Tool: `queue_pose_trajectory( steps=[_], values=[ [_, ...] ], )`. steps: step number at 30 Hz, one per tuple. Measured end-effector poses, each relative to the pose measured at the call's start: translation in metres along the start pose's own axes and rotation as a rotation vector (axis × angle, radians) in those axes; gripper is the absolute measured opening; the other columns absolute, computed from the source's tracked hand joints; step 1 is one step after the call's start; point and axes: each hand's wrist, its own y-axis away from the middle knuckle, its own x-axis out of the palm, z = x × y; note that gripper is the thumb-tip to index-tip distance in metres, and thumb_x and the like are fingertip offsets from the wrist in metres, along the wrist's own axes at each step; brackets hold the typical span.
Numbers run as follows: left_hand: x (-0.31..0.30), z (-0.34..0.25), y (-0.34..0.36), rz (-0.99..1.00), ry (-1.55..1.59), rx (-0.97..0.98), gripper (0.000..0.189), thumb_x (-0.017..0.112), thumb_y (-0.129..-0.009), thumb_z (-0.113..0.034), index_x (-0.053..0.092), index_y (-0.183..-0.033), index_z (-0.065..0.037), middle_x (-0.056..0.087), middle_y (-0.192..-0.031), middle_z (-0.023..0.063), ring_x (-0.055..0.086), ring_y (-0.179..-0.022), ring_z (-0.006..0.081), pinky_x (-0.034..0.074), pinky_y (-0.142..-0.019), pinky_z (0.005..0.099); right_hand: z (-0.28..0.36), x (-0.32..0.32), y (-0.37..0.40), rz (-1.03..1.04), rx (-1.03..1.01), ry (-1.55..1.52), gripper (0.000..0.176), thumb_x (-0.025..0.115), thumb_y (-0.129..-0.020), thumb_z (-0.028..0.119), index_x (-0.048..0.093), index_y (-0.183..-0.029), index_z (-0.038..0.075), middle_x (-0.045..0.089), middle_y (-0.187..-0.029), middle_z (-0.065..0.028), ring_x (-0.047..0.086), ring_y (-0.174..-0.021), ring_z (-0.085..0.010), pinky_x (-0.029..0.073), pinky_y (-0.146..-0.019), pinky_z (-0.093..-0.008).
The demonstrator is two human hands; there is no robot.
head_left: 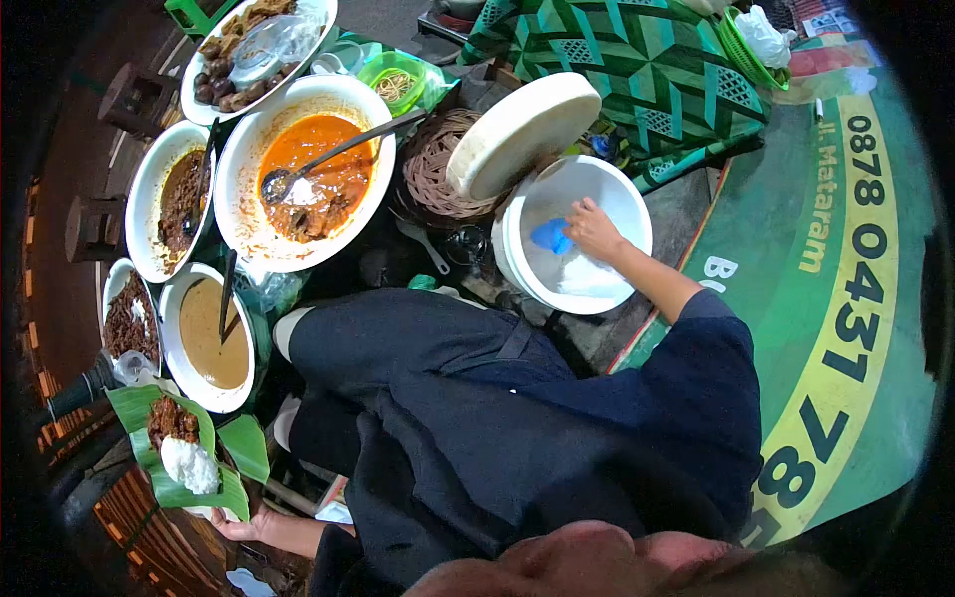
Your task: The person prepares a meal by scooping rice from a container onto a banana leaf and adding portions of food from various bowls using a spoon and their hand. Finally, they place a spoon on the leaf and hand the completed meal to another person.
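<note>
At the lower left, my left hand point(242, 521) is closed on the edge of a banana leaf point(231, 497), holding it from below. Dark brown food point(171, 422) and a mound of white food point(190, 467), which looks like rice or porridge, lie on the leaf. My right hand point(594, 231) is over the mouth of a white bucket point(637, 214), its fingers closed at a small blue plastic object point(550, 237). The object's exact kind is hard to make out. White material point(589, 274) shows inside the bucket. A round whitish lid point(524, 134) leans behind the bucket.
A large bowl of orange-red stew point(231, 179) with a dark ladle point(343, 149) stands left of centre. Around it are a bowl of pale brown sauce point(179, 373), a bowl of dark food point(149, 249) and a piled bowl point(194, 99). A wicker basket point(435, 169) sits behind the lid.
</note>
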Motion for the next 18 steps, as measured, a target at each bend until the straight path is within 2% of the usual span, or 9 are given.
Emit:
queue_pose_trajectory(
  steps=[3, 5, 7, 8, 9, 10, 12, 14, 18],
  values=[
    [-0.004, -0.001, -0.002, 0.011, -0.076, 0.046, 0.049, 0.049, -0.072, -0.021, 0.047, -0.112, 0.007, 0.052, -0.110, 0.0224, 0.050, -0.100, 0.0370, 0.041, -0.085, 0.0496, -0.017, -0.009, 0.000, -0.117, 0.090, -0.059, 0.014, 0.051, -0.070, 0.015, 0.065, -0.070, 0.017, 0.058, -0.080, 0.0002, 0.050, -0.095, -0.0200, 0.031, -0.088, -0.0365],
    [-0.007, -0.001, -0.008, 0.028, -0.045, 0.006, 0.051, 0.049, -0.072, -0.022, 0.045, -0.114, 0.007, 0.050, -0.112, 0.0223, 0.048, -0.102, 0.0370, 0.039, -0.087, 0.0499, -0.028, -0.017, -0.001, -0.104, 0.138, -0.121, 0.014, 0.051, -0.070, 0.015, 0.065, -0.069, 0.017, 0.059, -0.078, 0.0004, 0.051, -0.095, -0.0199, 0.031, -0.088, -0.0364],
    [-0.016, 0.002, -0.017, 0.032, -0.096, 0.066, 0.052, 0.049, -0.072, -0.022, 0.045, -0.115, 0.006, 0.050, -0.113, 0.0215, 0.048, -0.101, 0.0368, 0.039, -0.086, 0.0495, -0.042, -0.025, -0.005, -0.095, 0.184, -0.181, 0.014, 0.051, -0.070, 0.015, 0.065, -0.068, 0.017, 0.059, -0.076, 0.0005, 0.051, -0.096, -0.0198, 0.030, -0.089, -0.0362],
    [-0.016, 0.003, -0.016, 0.035, -0.095, 0.066, 0.052, 0.049, -0.072, -0.022, 0.045, -0.115, 0.006, 0.050, -0.113, 0.0215, 0.048, -0.101, 0.0368, 0.039, -0.086, 0.0495, -0.049, -0.029, -0.011, -0.003, 0.034, -0.107, 0.014, 0.052, -0.070, 0.016, 0.066, -0.070, 0.019, 0.059, -0.076, 0.0022, 0.051, -0.089, -0.0187, 0.032, -0.085, -0.0353],
    [-0.015, 0.004, -0.014, 0.068, -0.019, 0.001, 0.046, 0.051, -0.071, -0.022, 0.050, -0.109, 0.004, 0.053, -0.109, 0.0178, 0.052, -0.097, 0.0331, 0.041, -0.084, 0.0449, -0.052, -0.032, -0.016, 0.090, -0.116, -0.034, 0.015, 0.053, -0.070, 0.017, 0.067, -0.072, 0.022, 0.059, -0.075, 0.0040, 0.050, -0.082, -0.0176, 0.033, -0.080, -0.0343],
    [-0.014, 0.004, -0.012, 0.101, 0.057, -0.062, 0.040, 0.054, -0.070, -0.022, 0.056, -0.103, 0.001, 0.057, -0.105, 0.0142, 0.056, -0.092, 0.0294, 0.043, -0.081, 0.0402, -0.050, -0.035, -0.022, 0.088, -0.115, -0.035, 0.015, 0.053, -0.070, 0.017, 0.067, -0.072, 0.022, 0.059, -0.075, 0.0040, 0.050, -0.082, -0.0176, 0.033, -0.080, -0.0343],
    [0.001, 0.004, 0.004, 0.058, 0.063, -0.065, 0.040, 0.053, -0.070, -0.021, 0.056, -0.102, 0.002, 0.057, -0.104, 0.0143, 0.056, -0.092, 0.0297, 0.043, -0.080, 0.0405, -0.042, -0.041, -0.038, 0.219, -0.483, 0.361, 0.013, 0.055, -0.068, 0.019, 0.068, -0.072, 0.020, 0.062, -0.075, 0.0039, 0.051, -0.085, -0.0170, 0.031, -0.086, -0.0346],
    [0.008, 0.001, 0.017, 0.049, 0.074, -0.112, 0.040, 0.053, -0.070, -0.021, 0.055, -0.102, 0.003, 0.057, -0.104, 0.0148, 0.055, -0.092, 0.0299, 0.044, -0.080, 0.0409, -0.026, -0.007, -0.051, 0.257, -0.569, 0.342, 0.013, 0.055, -0.068, 0.020, 0.068, -0.070, 0.018, 0.063, -0.076, 0.0035, 0.051, -0.089, -0.0169, 0.030, -0.090, -0.0349],
    [0.001, -0.003, 0.017, 0.159, 0.171, -0.141, 0.039, 0.052, -0.073, -0.020, 0.055, -0.103, 0.003, 0.056, -0.106, 0.0151, 0.054, -0.094, 0.0296, 0.043, -0.081, 0.0410, -0.006, -0.007, -0.078, 0.402, -0.751, 0.334, 0.015, 0.053, -0.069, 0.018, 0.068, -0.071, 0.016, 0.065, -0.084, 0.0020, 0.049, -0.103, -0.0180, 0.024, -0.100, -0.0361]
  ],
)
